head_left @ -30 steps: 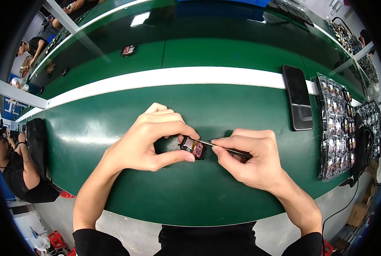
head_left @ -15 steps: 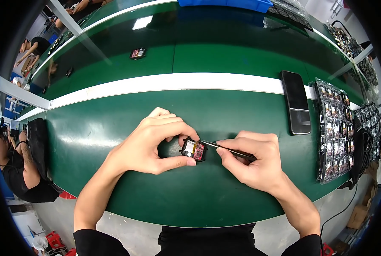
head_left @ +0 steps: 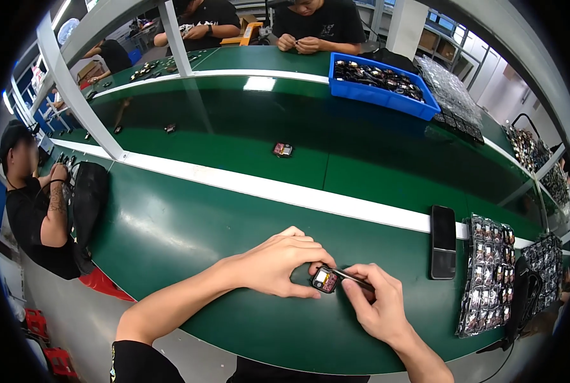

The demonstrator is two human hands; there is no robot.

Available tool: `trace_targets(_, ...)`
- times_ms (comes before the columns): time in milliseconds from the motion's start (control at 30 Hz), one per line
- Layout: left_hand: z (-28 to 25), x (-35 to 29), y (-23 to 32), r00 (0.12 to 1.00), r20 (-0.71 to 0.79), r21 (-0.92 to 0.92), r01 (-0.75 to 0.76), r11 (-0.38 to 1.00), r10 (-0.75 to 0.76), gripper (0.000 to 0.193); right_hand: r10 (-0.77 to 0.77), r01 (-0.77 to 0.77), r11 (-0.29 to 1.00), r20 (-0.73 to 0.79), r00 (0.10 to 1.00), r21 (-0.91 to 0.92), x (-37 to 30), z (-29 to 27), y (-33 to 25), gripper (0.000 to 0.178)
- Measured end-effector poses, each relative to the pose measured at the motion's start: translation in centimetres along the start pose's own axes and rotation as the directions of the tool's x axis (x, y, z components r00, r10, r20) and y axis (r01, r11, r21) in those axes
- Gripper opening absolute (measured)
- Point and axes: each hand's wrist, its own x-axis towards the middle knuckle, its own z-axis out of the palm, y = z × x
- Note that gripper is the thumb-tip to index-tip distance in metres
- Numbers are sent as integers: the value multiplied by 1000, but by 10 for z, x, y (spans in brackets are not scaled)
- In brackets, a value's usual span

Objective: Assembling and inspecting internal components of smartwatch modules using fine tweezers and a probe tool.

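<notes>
Between thumb and fingers, my left hand [head_left: 275, 263] grips a small square watch module [head_left: 324, 279] at its edges. It has a black casing, with a pale silver part and a reddish circuit board showing inside. My right hand [head_left: 382, 303] pinches slim dark tweezers [head_left: 355, 280], whose tip reaches the module's upper right edge. Whether the tip touches the casing I cannot tell. Both hands are just above the green table [head_left: 189, 236], near its front edge.
Right of my hands lie a black phone [head_left: 443, 246] and a clear blister tray [head_left: 487, 281] of small modules. Beyond the white rail [head_left: 259, 187], another module [head_left: 282, 149] rests on a green surface. A filled blue bin [head_left: 387, 99] stands farther back. Co-workers sit left and opposite.
The view has lifted and tilted, bringing the far bench and co-workers in. My hands appear lower and farther right in the picture. Both grips are kept, with the tweezers still at the module's edge.
</notes>
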Motion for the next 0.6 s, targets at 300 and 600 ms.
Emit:
trace_targets(300, -9, -3, 3, 998, 25, -68, 61, 996, -59, 65, -90, 110, 960, 89, 992, -259, -1, 7, -4, 46)
trace_targets(600, -12, 4, 26, 939, -342, 120, -6, 993, 47, 22, -8, 35, 980, 135, 991, -195, -9, 4, 4, 45)
